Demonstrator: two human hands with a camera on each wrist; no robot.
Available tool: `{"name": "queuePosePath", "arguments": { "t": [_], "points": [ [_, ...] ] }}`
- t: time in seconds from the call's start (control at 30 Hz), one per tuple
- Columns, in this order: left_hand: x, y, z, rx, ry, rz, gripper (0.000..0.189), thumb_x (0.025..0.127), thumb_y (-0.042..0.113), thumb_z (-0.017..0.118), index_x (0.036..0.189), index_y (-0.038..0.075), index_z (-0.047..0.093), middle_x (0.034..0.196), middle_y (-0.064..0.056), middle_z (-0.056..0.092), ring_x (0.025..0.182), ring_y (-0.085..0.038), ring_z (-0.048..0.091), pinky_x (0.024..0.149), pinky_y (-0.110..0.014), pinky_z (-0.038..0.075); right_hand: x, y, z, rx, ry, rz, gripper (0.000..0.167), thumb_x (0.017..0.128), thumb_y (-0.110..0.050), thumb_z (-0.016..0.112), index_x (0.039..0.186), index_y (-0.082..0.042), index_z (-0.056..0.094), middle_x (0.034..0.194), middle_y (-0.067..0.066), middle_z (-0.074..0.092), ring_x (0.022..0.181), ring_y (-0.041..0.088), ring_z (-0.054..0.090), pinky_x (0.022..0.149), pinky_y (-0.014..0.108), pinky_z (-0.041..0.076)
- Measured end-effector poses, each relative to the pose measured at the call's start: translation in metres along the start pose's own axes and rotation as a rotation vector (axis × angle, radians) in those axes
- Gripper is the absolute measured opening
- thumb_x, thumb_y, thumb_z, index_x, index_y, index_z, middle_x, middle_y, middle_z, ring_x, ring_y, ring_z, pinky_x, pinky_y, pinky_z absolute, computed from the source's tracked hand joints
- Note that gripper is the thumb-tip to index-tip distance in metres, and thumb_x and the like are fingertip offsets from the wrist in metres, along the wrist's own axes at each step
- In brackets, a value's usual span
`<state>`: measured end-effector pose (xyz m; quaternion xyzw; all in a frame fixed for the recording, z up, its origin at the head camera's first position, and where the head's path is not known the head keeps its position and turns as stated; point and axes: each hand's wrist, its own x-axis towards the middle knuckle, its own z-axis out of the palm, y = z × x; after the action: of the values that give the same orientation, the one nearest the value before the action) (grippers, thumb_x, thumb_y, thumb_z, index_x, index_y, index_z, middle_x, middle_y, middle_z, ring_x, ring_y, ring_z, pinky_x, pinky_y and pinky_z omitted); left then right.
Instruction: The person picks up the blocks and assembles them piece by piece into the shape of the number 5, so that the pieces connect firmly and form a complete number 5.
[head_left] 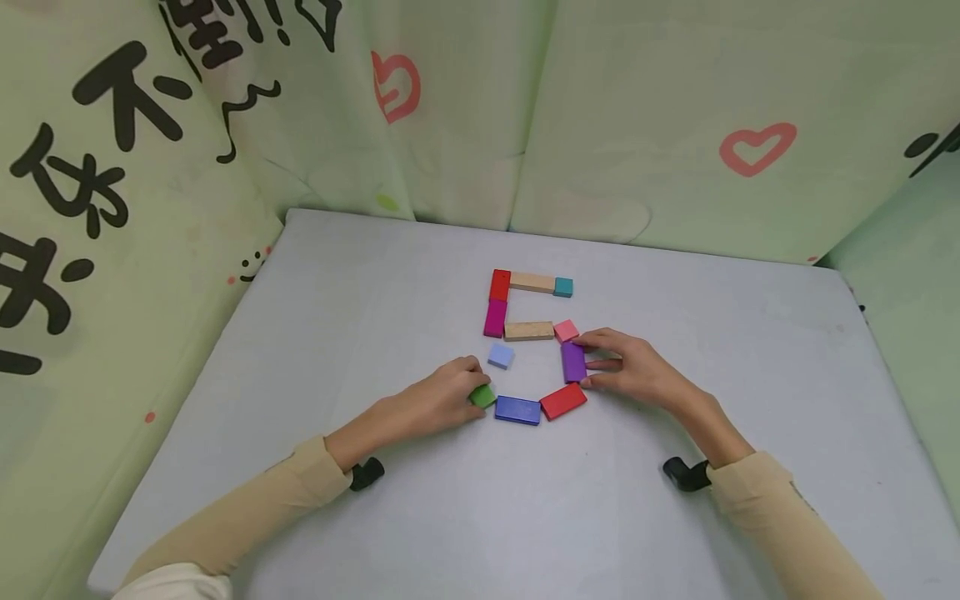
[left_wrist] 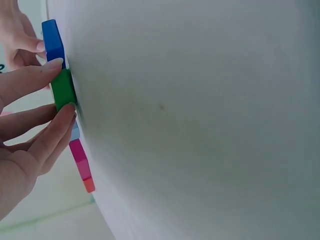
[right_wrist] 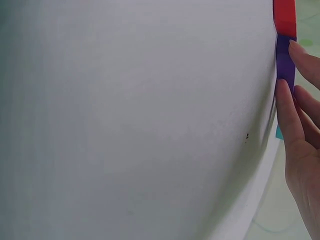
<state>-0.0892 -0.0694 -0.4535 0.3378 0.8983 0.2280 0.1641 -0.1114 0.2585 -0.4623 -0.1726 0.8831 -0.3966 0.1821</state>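
Observation:
Between thumb and fingers, my left hand (head_left: 442,396) pinches a green block (left_wrist: 63,90) lying against the left end of a blue block (head_left: 517,410). My right hand (head_left: 633,367) holds a purple block (head_left: 573,362) by its two ends, thumb on the near end and a finger on the far one. A red block (head_left: 563,402) slants between the blue and purple blocks. Beyond the purple block sits a pink block (head_left: 566,331), joined to a plain wooden block (head_left: 528,332). Apart from the others, a light blue block (head_left: 501,356) lies just beyond the green one.
Farther back, a magenta block (head_left: 495,318), a second red block (head_left: 500,285), another wooden block (head_left: 532,282) and a teal block (head_left: 563,287) continue the outline. All lie on a white table (head_left: 360,317). A printed curtain (head_left: 600,125) hangs behind the table's far edge.

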Motion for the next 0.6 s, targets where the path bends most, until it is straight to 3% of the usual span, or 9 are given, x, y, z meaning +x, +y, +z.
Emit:
{"name": "queuePosePath", "arguments": {
  "t": [0.6],
  "points": [
    [0.0018,0.0043,0.0029,-0.019,0.028,-0.04,0.05,0.087,0.018,0.085,0.126,-0.007,0.068,0.115,-0.015,0.063,0.095,-0.017,0.059,0.079,-0.022,0.059,-0.0001,0.0022,0.0008,0.009,0.005,-0.001,0.064,0.089,-0.006,0.079,0.147,0.0,0.053,0.146,0.024,0.051,0.125,0.043,0.063,0.099,0.045,0.055]
  ]
}}
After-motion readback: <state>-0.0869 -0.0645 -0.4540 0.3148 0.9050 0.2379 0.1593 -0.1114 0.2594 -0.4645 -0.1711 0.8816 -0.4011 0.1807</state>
